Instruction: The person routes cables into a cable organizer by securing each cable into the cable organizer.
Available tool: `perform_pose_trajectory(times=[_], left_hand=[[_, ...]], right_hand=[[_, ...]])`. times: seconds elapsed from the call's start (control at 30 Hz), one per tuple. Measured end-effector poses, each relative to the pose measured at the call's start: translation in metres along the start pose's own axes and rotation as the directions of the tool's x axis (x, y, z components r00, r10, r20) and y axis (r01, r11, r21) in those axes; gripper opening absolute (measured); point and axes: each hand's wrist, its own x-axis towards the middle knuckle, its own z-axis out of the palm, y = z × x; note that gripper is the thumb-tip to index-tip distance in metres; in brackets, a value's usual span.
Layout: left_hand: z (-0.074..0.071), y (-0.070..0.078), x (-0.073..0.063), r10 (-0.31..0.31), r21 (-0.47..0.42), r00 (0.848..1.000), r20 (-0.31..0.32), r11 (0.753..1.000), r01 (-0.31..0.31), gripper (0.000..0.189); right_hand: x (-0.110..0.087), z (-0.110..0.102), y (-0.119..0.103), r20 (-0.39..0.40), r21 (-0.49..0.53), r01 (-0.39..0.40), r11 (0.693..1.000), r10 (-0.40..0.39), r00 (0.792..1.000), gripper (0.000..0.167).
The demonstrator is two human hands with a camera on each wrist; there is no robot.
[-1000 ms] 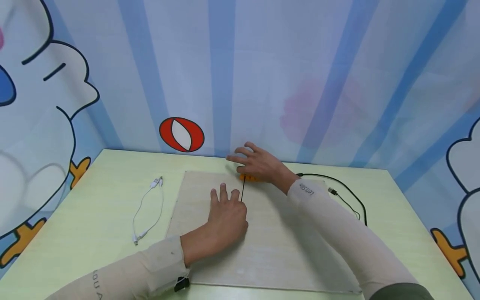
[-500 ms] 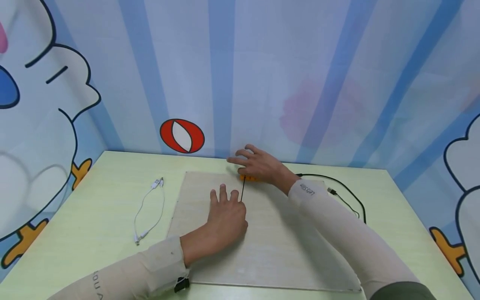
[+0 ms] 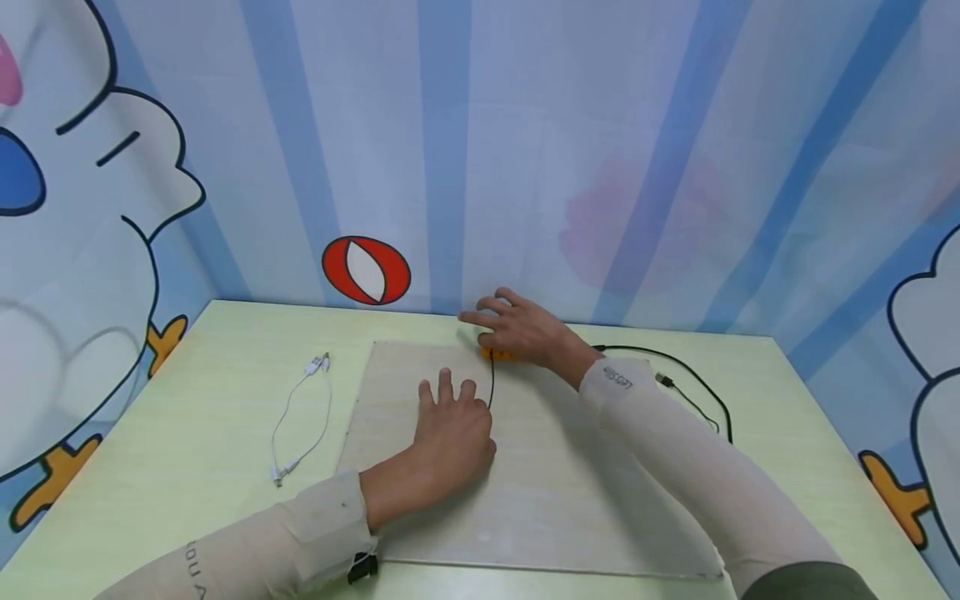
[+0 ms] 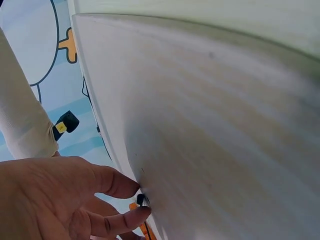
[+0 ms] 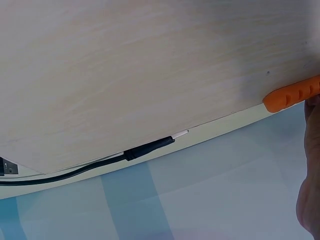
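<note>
Furthest left, between nine and ten o'clock from the middle of the pale board (image 3: 555,525), a white USB cable (image 3: 313,365) lies looped on the table (image 3: 187,433). At eight o'clock is the beige left sleeve (image 3: 247,550).

The left hand (image 3: 453,429) is over the board at ten o'clock from its middle. Its thumb and index finger pinch the end of a thin black cord (image 3: 492,379), almost meeting around it; the other fingers are spread. The cord runs toward twelve o'clock, up to a notched orange holder (image 3: 498,354) at the board's far edge.

The right hand (image 3: 523,330) is at twelve o'clock from the board's middle, over the holder and touching it, several fingers splayed toward nine o'clock. The thumb side is hidden, so I cannot tell whether it grips.

Further right, a thick black cable (image 5: 150,148) has its metal-tipped connector along the far edge at one o'clock. A black USB plug (image 3: 664,380) sits at two o'clock. The right sleeve (image 3: 690,467) lies between three and four, ending in olive fabric (image 3: 806,583).
</note>
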Motion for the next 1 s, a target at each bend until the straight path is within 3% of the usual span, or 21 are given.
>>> perform_pose_trajectory(times=[0.1,0.3,0.57,1.0], left_hand=[[0.002,-0.002,0.0,-0.004,-0.015,1.0,-0.01,1.0,0.004,0.032],[-0.001,-0.003,-0.002,-0.017,-0.065,0.999,0.045,0.998,0.02,0.038],[0.001,-0.006,-0.009,-0.021,-0.092,0.998,0.055,0.995,0.026,0.04],[0.005,-0.014,-0.027,-0.025,-0.082,1.0,-0.007,0.996,0.024,0.037]], right_hand=[[-0.001,0.0,0.0,0.002,-0.005,-0.006,1.0,0.006,1.0,0.029],[0.001,-0.002,-0.003,-0.005,-0.016,-0.047,0.999,0.047,0.999,0.039],[0.008,-0.006,-0.01,-0.033,0.022,-0.095,0.995,0.095,0.995,0.041],[0.027,-0.019,-0.029,-0.057,0.074,-0.097,0.993,0.101,0.993,0.045]])
